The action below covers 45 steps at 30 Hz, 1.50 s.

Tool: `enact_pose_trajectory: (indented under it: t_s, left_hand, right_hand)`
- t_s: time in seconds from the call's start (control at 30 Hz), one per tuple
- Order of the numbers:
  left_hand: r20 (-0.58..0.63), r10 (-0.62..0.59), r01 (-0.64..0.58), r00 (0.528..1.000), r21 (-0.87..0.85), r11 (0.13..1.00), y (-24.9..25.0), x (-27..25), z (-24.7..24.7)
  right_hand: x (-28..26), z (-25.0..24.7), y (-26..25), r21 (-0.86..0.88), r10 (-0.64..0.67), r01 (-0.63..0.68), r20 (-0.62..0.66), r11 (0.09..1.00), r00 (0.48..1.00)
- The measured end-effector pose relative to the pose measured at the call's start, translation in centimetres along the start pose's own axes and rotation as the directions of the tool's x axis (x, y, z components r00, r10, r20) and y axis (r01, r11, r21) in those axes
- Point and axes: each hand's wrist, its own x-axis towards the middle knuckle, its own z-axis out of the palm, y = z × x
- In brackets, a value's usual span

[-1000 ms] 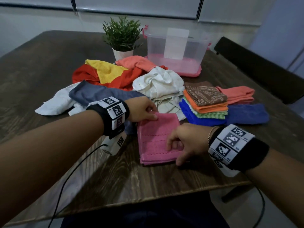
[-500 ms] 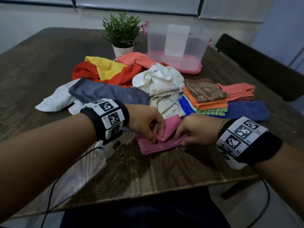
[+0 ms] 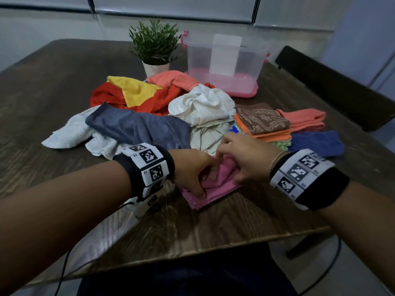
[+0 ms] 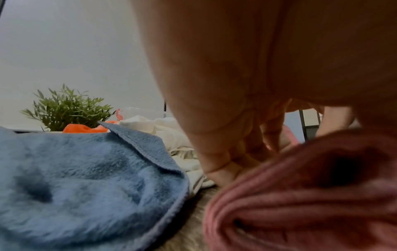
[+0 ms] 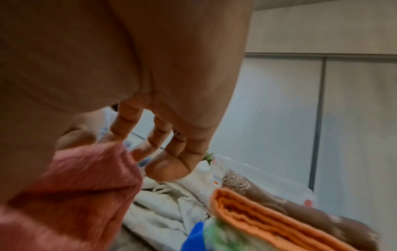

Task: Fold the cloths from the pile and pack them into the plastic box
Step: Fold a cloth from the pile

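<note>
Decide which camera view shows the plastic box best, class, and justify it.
The head view: the whole plastic box stands at the table's far side. The left wrist view catches only a rim sliver beside the plant; the right wrist view shows one edge behind the folded stack.

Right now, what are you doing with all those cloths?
A person is folding a pink cloth on the table. The left hand and the right hand both pinch it, bunched up between them. Behind it lies a pile of loose cloths, and to the right a stack of folded cloths. The plastic box at the back has no cloths in it yet.
</note>
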Motion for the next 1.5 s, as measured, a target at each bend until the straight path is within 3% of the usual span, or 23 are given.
enact_pose_trajectory:
  t_s: [0.1,0.17,0.3,0.4,0.57,0.7,0.77,0.83,0.9,1.0,1.13,1.23,1.33,1.43,1.5]
  left_hand:
    - [-0.011,-0.042,0.043,0.999,0.121,0.992,0.3,0.2,0.1]
    - [-0.029,-0.058,0.062,0.998,0.181,0.982,0.3,0.2,-0.3]
    - [-0.067,-0.096,0.101,0.993,0.072,0.992,0.0,0.0,-0.3]
    - [-0.005,-0.107,0.107,0.994,0.124,0.987,0.1,0.1,0.4]
    - [0.019,-0.042,0.04,0.999,0.128,0.991,0.2,0.7,0.7]
    - [0.023,0.028,-0.03,0.999,0.096,0.995,0.4,0.5,0.6]
    - [0.02,0.053,-0.053,0.998,-0.029,0.998,0.3,0.2,0.4]
    - [-0.1,0.04,-0.056,0.994,-0.162,0.985,-0.1,-0.1,0.1]
    - [-0.211,-0.04,0.011,0.977,-0.134,0.991,-0.9,0.0,0.0]
    - [-0.062,-0.196,0.2,0.979,0.063,0.978,-1.3,0.2,0.3]
    - [0.002,-0.19,0.19,0.982,0.036,0.981,-1.1,0.5,0.6]
    - [0.022,-0.157,0.158,0.987,-0.097,0.983,-1.2,0.6,-0.2]
    - [-0.182,-0.187,0.098,0.965,-0.414,0.905,-1.9,1.2,-2.2]
    - [-0.354,-0.293,-0.019,0.888,-0.665,0.746,-2.1,2.7,-4.8]
    - [-0.364,-0.29,-0.103,0.885,-0.761,0.64,-1.6,4.0,-6.4]
  right_hand:
    - [1.0,1.2,-0.4,-0.033,0.012,-0.009,0.084,0.999,0.996]
    - [1.3,1.3,-0.3,0.012,0.02,-0.021,0.052,1.0,0.998]
    - [1.4,1.0,0.5,0.067,-0.003,0.004,-0.017,0.998,1.0]
    - [1.0,0.4,1.0,0.195,0.032,-0.027,-0.023,0.98,0.999]
    - [0.3,0.3,1.0,0.365,0.022,-0.085,0.174,0.927,0.985]
    - [0.2,1.2,0.8,0.231,0.004,-0.066,0.259,0.971,0.966]
    - [0.3,0.8,0.7,0.198,0.007,-0.064,0.278,0.978,0.961]
    - [0.6,0.2,0.6,0.136,0.028,-0.071,0.292,0.988,0.956]
    - [1.2,0.1,0.6,0.046,0.026,-0.036,0.215,0.998,0.976]
    - [2.1,0.7,0.2,-0.009,-0.026,0.027,0.098,1.0,0.995]
    - [2.5,0.8,-0.3,-0.099,-0.043,0.066,0.219,0.993,0.975]
    - [2.1,0.0,0.1,0.003,-0.035,0.034,0.077,0.999,0.996]
    - [1.2,-2.1,1.8,0.319,0.105,-0.055,-0.141,0.946,0.984]
    - [0.8,-4.0,4.2,0.517,0.299,-0.092,-0.331,0.851,0.895]
    - [0.9,-5.0,6.3,0.658,0.419,-0.05,-0.418,0.751,0.806]
